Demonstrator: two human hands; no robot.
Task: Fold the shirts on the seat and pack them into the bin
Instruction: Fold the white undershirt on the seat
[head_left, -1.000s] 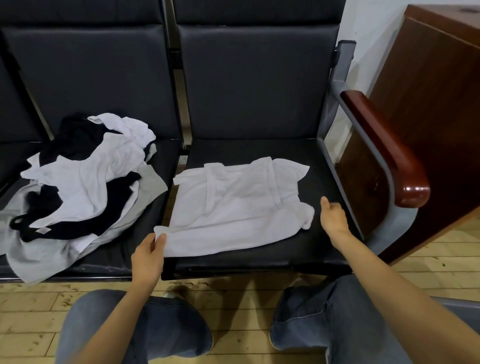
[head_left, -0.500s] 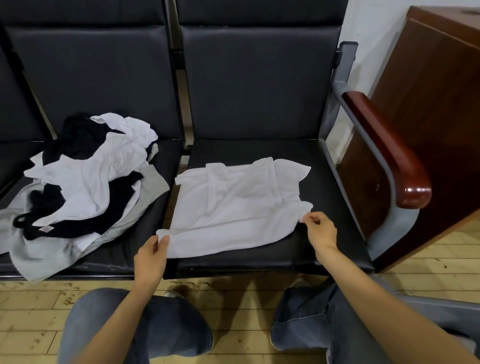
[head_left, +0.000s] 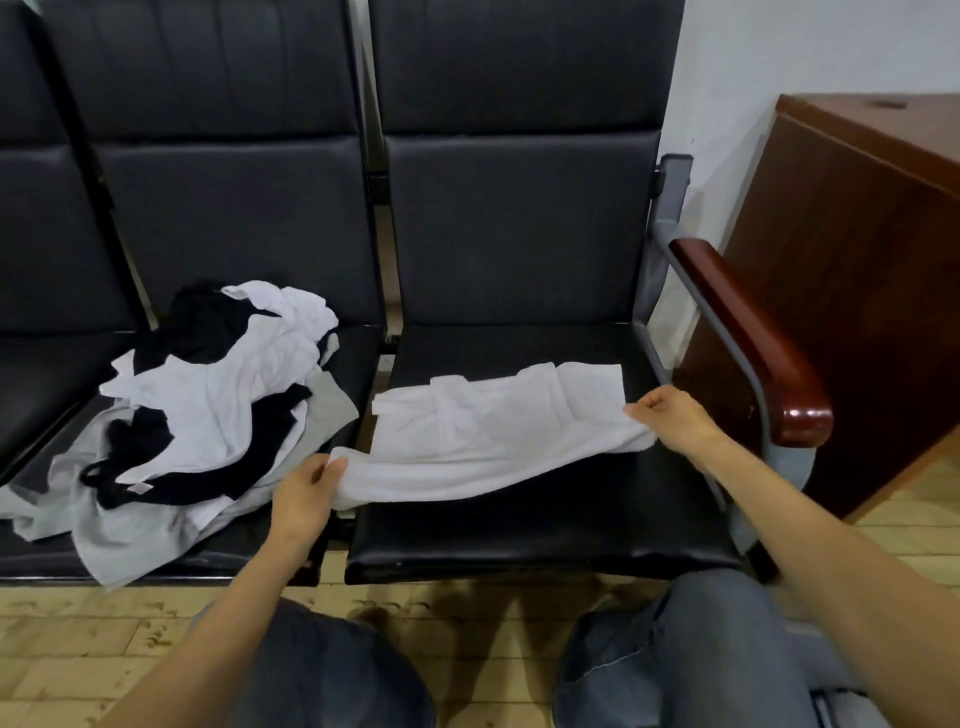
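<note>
Stretched across the black right seat, a white shirt is held at its two near corners. Its far part lies flat on the cushion, with folded layers showing near the middle, while the near edge is lifted off the cushion and hangs in a shallow curve between the two hands. The left corner is pinched by the left hand, whose fingers are curled round a bunched bit of cloth over the gap between the two seats. The right corner is gripped by the right hand, whose fingertips are closed together on the cloth just above the cushion, near the seat's right edge.

A loose pile of shirts, white, black and grey tangled together, is borne by the left seat, with a grey one draped over the front edge. The pile and the held shirt are near each other but are not seen to touch.

A red-brown wooden armrest is fixed at the right of the held shirt's seat, and a brown wooden cabinet stands just beyond it. Knees in blue jeans are seen below, over a pale wooden floor
</note>
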